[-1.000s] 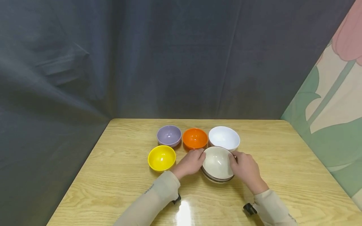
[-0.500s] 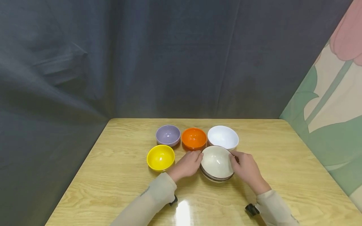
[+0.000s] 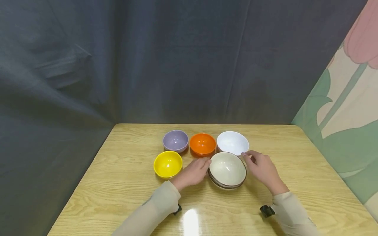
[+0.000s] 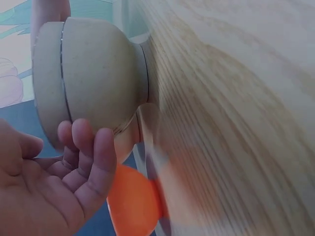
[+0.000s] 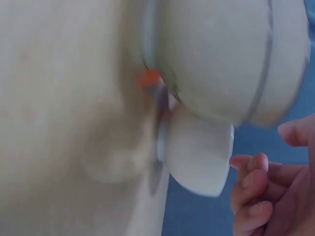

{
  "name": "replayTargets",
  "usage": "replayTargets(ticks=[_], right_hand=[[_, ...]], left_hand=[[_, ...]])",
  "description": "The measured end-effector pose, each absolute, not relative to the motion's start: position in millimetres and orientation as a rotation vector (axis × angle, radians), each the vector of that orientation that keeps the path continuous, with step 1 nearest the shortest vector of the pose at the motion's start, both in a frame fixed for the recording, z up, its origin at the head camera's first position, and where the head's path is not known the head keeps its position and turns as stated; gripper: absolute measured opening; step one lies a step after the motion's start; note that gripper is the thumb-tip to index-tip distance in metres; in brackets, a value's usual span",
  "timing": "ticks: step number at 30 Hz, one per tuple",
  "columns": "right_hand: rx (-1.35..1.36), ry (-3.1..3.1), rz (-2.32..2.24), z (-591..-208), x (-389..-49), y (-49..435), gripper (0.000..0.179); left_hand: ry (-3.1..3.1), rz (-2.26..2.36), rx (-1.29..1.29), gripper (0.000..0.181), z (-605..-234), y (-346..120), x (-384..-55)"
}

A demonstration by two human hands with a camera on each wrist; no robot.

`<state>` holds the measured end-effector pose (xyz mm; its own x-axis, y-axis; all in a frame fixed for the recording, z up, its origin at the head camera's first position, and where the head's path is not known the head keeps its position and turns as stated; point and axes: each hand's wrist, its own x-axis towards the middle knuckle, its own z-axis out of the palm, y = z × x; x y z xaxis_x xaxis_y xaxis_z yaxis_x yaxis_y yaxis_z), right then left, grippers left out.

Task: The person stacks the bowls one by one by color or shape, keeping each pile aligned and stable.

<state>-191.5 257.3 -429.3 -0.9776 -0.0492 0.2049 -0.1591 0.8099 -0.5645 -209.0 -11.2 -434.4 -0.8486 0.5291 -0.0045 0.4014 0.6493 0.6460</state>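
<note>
Two nested cream bowls (image 3: 227,168) with dark brown rims stand upright on the table, and their stacked outer walls (image 4: 98,69) show in the left wrist view. My left hand (image 3: 193,172) is at the left side of the stack. In its wrist view the left fingers (image 4: 101,157) are loosely bent beside the lower bowl, the thumb off the rim; contact is hard to tell. To the right of the stack, my right hand (image 3: 262,168) is apart from it and holds nothing. Its fingers (image 5: 253,187) are relaxed, near the white bowl (image 3: 233,143).
A purple bowl (image 3: 175,141) and an orange bowl (image 3: 202,144) stand in a back row with the white one. A yellow bowl (image 3: 168,165) sits left of my left hand. Dark cloth (image 3: 183,65) hangs behind the wooden table (image 3: 118,196).
My right hand has let go of the stack's rim and moved slightly right. The left hand's grip has loosened, with little movement. The bowls stay in place.
</note>
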Motion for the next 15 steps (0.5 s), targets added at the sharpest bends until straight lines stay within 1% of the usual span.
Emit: replayTargets(ticks=[8,15], right_hand=[[0.034,-2.771,0.933,-424.8,-226.1,283.4,0.052],[-0.034,-2.866,1.034,-436.5,-251.4,287.1,0.064]], left_hand=[[2.612,1.017,0.7,0.051,-430.0,-32.6,-196.3],[2.481,1.168,0.671,0.049,-433.8,-37.2,-189.7]])
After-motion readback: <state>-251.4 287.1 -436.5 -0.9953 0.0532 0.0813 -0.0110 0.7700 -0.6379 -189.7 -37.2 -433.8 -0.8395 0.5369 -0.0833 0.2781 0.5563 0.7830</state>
